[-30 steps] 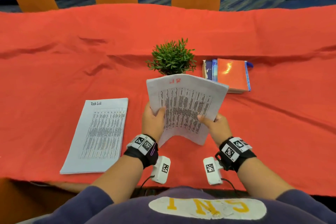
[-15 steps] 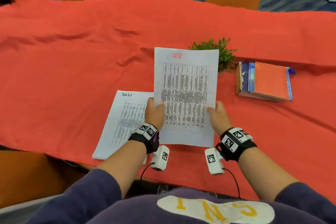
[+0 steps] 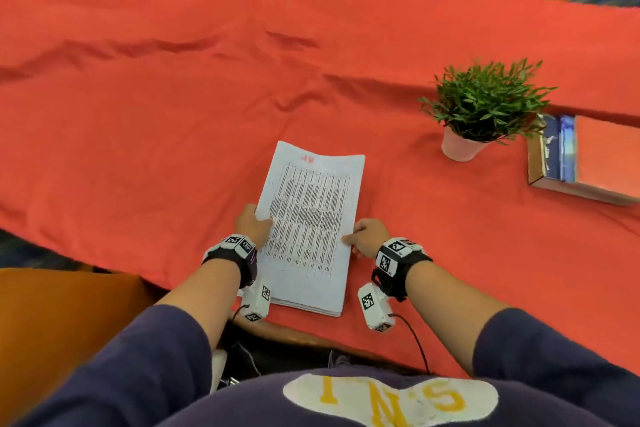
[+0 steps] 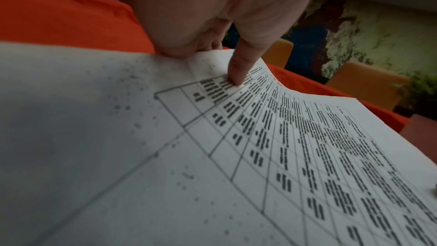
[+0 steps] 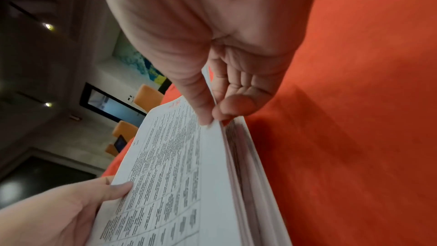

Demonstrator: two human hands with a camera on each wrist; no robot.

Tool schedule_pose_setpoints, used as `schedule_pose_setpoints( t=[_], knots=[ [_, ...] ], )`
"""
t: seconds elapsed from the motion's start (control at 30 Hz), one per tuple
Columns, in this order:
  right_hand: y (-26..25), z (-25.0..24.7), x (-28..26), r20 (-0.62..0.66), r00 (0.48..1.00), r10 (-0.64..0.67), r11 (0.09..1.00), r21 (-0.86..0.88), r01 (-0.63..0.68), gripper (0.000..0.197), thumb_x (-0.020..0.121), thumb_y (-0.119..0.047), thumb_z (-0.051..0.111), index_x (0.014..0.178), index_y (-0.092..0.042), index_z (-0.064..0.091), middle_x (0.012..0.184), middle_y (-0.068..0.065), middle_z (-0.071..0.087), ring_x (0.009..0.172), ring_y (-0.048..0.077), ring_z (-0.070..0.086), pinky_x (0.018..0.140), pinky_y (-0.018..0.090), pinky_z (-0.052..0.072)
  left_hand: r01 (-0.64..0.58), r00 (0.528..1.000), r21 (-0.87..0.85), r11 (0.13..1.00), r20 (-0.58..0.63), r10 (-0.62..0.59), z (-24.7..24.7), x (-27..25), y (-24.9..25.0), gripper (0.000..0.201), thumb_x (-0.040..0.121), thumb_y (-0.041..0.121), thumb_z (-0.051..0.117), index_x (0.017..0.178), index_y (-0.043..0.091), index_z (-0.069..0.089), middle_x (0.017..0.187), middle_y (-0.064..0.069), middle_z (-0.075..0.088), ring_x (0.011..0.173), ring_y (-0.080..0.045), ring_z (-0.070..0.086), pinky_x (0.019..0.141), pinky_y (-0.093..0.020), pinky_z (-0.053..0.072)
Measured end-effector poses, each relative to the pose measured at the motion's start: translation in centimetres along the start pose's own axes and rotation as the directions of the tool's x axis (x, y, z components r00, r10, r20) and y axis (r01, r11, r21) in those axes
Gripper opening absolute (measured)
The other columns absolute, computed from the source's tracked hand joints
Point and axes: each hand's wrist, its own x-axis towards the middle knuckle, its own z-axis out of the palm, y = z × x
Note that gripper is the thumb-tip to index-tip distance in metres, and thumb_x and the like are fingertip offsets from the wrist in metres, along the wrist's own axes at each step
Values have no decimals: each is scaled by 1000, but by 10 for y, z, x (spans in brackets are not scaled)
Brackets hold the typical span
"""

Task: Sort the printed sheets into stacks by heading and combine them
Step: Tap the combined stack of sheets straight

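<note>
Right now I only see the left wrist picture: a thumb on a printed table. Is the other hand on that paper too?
Observer: Yes, the right hand pinches the right edge of the stack of sheets.
Operator: A stack? It looks like one page to me.
Observer: The right wrist view shows many sheet edges under the top page.
Operator: Anything else on the table?
Observer: A potted plant and books stand to the stack's right on the red cloth.

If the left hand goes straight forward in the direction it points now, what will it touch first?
Most likely only the red tablecloth. The left hand grips the paper stack at its left edge; nothing else lies ahead of it, though depth is uncertain.
</note>
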Motion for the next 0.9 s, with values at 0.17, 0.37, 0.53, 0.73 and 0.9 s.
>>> schedule_pose_setpoints(
  t=[0.17,0.37,0.53,0.73,0.9],
  knots=[
    [7,20,9,-18,999,49,994,-99,-51,32,85,-7,66,65,-16,42,62,3,54,49,13,50,51,31,48,27,999,101,995,-28,-24,12,11,-24,34,90,10,57,123,6,50,117,-15,58,113,-34,54,91,-39,46],
    [5,28,17,-110,992,56,991,-116,-69,25,84,-8,62,98,12,65,94,20,70,74,26,63,53,25,43,100,995,276,956,-37,-94,13,18,-29,46,90,23,58,133,10,46,136,-15,41,130,-34,34,107,-41,31],
    [0,27,21,-58,979,195,981,26,-193,17,86,-8,63,73,1,57,75,11,58,62,20,53,46,23,39,130,987,182,975,65,-144,14,33,-35,36,81,30,56,113,14,62,112,-8,66,107,-32,57,89,-38,48],
    [4,13,17,101,967,232,964,110,-243,10,87,-20,63,92,-12,61,99,11,63,76,23,61,67,32,55,93,987,16,996,129,-94,11,11,-8,17,91,6,49,106,10,56,96,-11,59,82,-25,55,66,-29,42],
    [14,-34,-7,13,975,222,950,222,-219,45,85,-11,59,129,0,53,134,21,54,93,25,61,78,35,51,59,979,-91,994,198,-40,31,-17,36,17,93,6,47,110,5,51,86,-5,53,67,-13,47,53,-25,36]
  ],
)
